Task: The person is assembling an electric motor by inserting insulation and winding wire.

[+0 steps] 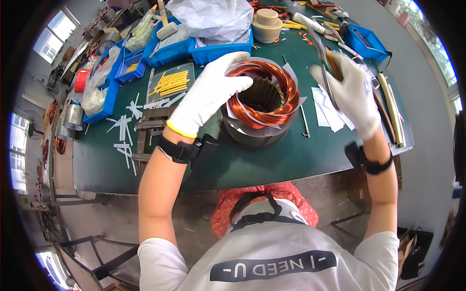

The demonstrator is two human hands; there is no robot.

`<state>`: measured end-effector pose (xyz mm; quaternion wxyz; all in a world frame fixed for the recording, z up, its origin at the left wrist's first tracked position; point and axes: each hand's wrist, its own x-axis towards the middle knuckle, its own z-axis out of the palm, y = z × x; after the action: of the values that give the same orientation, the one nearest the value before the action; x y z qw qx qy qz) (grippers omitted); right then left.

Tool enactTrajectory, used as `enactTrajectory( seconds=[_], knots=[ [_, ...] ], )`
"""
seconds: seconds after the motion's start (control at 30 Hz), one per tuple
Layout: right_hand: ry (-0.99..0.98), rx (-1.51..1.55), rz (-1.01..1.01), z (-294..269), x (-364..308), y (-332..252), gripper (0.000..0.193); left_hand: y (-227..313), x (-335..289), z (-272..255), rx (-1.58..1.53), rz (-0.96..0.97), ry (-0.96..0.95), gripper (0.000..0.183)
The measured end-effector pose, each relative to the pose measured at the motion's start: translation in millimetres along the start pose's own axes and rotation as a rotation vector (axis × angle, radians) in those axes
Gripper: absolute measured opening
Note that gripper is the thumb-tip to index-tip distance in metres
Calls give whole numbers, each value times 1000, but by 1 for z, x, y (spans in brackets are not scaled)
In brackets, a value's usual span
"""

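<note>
A motor stator [255,138] with a thick ring of copper winding [272,116] on top stands upright near the middle of the green table. Gloved in white, my left hand [218,82] rests on the winding's left side, thumb and fingers curled over it. To the right of the stator, my right hand [352,89], also gloved, is raised above the table. Its fingers close round what looks like a pair of scissors [326,80], blurred, with the upper end pointing away from me. White insulation paper [286,65] pokes up around the winding.
White paper sheets [327,114] lie beneath my right hand. Blue bins [221,51] line the back left, near a tray of yellow tubes [172,82]. White strips [127,131] are scattered left of a metal frame [148,131]. A thin rod [305,121] lies right of the stator.
</note>
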<state>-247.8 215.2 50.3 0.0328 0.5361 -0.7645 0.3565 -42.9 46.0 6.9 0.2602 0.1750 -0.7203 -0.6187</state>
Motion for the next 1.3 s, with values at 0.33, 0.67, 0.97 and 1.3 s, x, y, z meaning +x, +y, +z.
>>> enactTrajectory(
  seconds=[0.33, 0.67, 0.97, 1.3],
  knots=[
    [-289, -463, -15, -15, -51, -6, 50, -10, -7, 16, 327, 57, 257, 42],
    [-353, -523, -7, -12, -36, -16, 49, -18, -6, 15, 399, 160, 313, 39],
    [-430, -475, 89, -12, -24, -13, 50, -13, -4, 11, 367, 112, 243, 40],
    [-484, -453, -56, -15, 9, 4, 50, -9, 3, -1, 240, 7, 80, 45]
  ],
)
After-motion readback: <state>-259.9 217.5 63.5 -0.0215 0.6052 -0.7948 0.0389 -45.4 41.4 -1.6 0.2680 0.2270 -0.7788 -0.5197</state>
